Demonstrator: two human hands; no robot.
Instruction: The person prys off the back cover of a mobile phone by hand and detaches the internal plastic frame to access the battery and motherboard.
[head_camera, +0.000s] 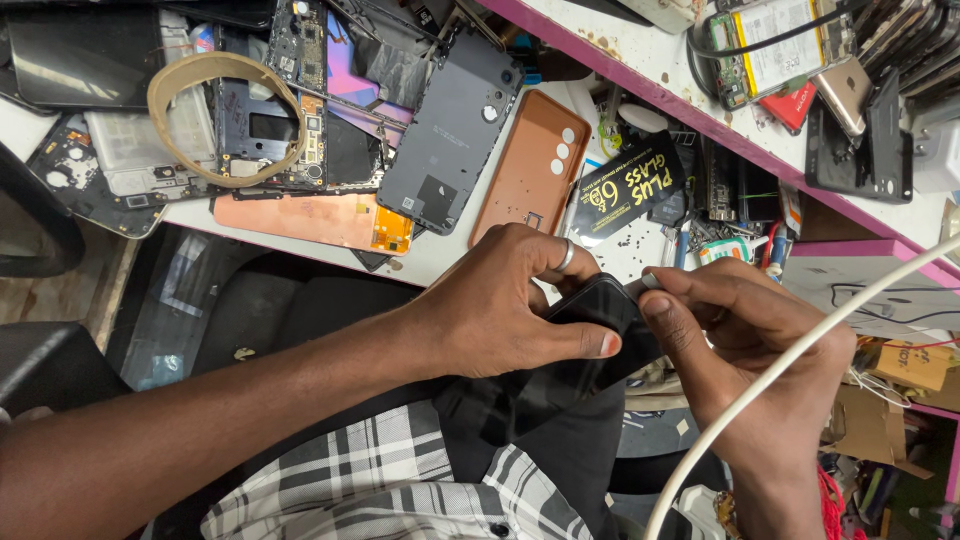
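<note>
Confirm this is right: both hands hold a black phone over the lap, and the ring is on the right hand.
Not quite. The head view shows the ring on the left hand, not the right hand. Both hands do hold the black phone over the lap.

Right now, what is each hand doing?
Left hand: closed around the black phone, thumb across its face.
Right hand: fingertips pinching the phone's upper edge.

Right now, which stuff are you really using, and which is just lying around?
In use:
- black phone, held in both hands
- left hand
- right hand

Just lying about:
- orange phone case
- grey back cover
- tan tape ring
- white cable, crossing in front
</note>
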